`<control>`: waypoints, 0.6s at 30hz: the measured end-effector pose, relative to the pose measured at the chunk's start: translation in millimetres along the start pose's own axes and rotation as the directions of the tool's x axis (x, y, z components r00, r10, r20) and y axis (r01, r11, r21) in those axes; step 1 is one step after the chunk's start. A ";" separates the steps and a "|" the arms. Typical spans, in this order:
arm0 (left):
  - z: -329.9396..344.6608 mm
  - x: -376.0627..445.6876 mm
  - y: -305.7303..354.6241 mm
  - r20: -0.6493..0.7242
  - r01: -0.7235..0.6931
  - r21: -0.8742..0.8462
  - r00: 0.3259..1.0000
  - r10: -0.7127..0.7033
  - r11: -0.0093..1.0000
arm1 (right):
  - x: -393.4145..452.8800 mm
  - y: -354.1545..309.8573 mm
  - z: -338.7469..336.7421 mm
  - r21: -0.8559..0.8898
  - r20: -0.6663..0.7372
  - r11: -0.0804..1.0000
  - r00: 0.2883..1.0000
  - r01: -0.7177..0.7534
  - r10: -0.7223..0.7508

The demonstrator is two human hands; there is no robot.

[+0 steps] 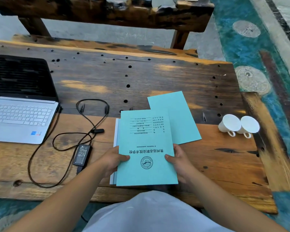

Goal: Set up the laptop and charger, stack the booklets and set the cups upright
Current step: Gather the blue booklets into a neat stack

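Near the table's (216,164) front edge, the left hand (110,162) and right hand (179,162) pinch the thin, floppy, probably slippery teal booklets (146,148) by their side edges, the best hold for squaring them.

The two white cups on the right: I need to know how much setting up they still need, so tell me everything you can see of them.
The two white cups lie tipped on their sides, not upright, near the right edge of the wooden table. They look like glazed ceramic, each with a small loop handle resting low against the wood. Their open mouths face right, toward the camera side. They lie side by side and seem to touch. Neither hand is near them, and the booklets lie apart to their left.
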State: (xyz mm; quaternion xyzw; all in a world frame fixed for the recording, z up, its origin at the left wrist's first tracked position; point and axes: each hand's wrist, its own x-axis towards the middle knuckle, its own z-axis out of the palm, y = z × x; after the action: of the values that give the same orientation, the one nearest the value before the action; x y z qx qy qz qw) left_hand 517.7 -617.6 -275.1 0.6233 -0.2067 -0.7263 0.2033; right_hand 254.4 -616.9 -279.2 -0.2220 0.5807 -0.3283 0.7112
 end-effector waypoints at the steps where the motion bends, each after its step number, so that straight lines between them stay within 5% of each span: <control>1: -0.1 2.2 3.7 -0.022 0.009 0.039 1.000 -0.008 0.999 | 4.0 -3.5 2.2 -0.047 -0.023 0.999 0.999 0.023 -0.024; 5: 2.0 8.0 28.9 -0.099 0.029 0.164 0.995 -0.013 0.986 | 17.0 -21.0 6.3 -0.150 -0.088 0.989 0.996 0.012 -0.025; 7: 6.4 10.1 46.0 -0.264 -0.033 0.424 0.951 0.158 0.905 | 21.2 -31.1 5.2 -0.151 -0.082 0.988 0.996 0.014 -0.027; 9: 17.9 10.7 67.4 -0.254 -0.182 0.727 0.825 0.506 0.662 | 23.4 -42.2 2.7 -0.202 -0.067 0.979 0.997 0.035 -0.049; 12: 47.7 11.4 108.1 0.248 -0.404 0.914 0.629 0.737 0.036 | 25.6 -56.6 4.8 -0.444 0.019 0.890 0.994 0.105 -0.108; 14: 68.7 16.1 133.7 0.529 -0.346 0.847 0.634 0.564 -0.404 | 25.8 -65.7 11.1 -0.620 0.121 0.761 0.982 0.190 -0.147; 15: 76.4 18.3 144.9 0.580 -0.319 0.780 0.691 0.431 -0.538 | 25.0 -70.3 15.0 -0.683 0.182 0.689 0.970 0.241 -0.159; 16: 81.7 19.7 154.5 0.575 -0.305 0.727 0.760 0.303 -0.614 | 24.6 -73.8 17.9 -0.729 0.238 0.621 0.957 0.288 -0.164; 18: 86.0 20.6 167.0 0.513 -0.355 0.725 0.850 0.119 -0.591 | 24.6 -81.9 21.5 -0.795 0.302 0.500 0.939 0.343 -0.163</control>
State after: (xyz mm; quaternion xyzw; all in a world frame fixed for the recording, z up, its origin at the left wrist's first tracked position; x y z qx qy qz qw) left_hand 435.9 -763.9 -187.7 0.3468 -0.8901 -0.1379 -0.2615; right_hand 260.8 -692.2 -234.0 -0.6470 0.5573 -0.0886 0.5128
